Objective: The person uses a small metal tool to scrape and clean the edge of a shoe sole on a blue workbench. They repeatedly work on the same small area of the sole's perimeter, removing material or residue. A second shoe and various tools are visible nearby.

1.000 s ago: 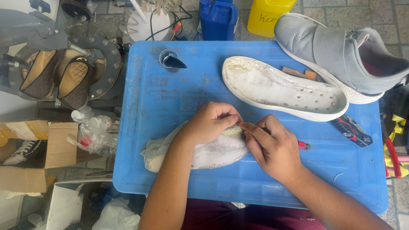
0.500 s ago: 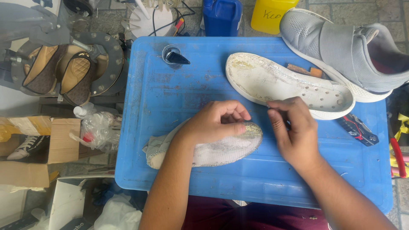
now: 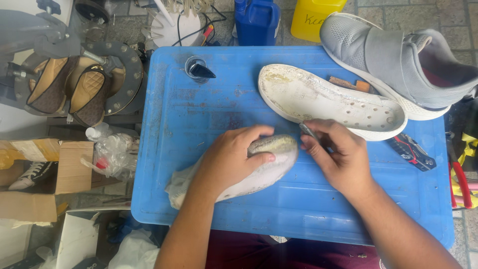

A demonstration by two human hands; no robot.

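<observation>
The fingers (image 3: 326, 130) of the right hand (image 3: 338, 159) are pinched shut on a thin metal tool (image 3: 308, 131). The shoe (image 3: 259, 172) is pressed down by the closed left hand (image 3: 231, 159). It should be held flat and the strokes kept short.

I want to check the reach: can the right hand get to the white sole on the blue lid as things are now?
Probably yes. The right hand, holding a thin tool, is right beside the near edge of the white sole. Nothing lies between them on the blue lid. The left hand presses a shoe upper off to the side.

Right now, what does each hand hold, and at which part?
The left hand grips the pale insole near its front end. The right hand pinches a thin metal tool; its held part is hidden.
</observation>
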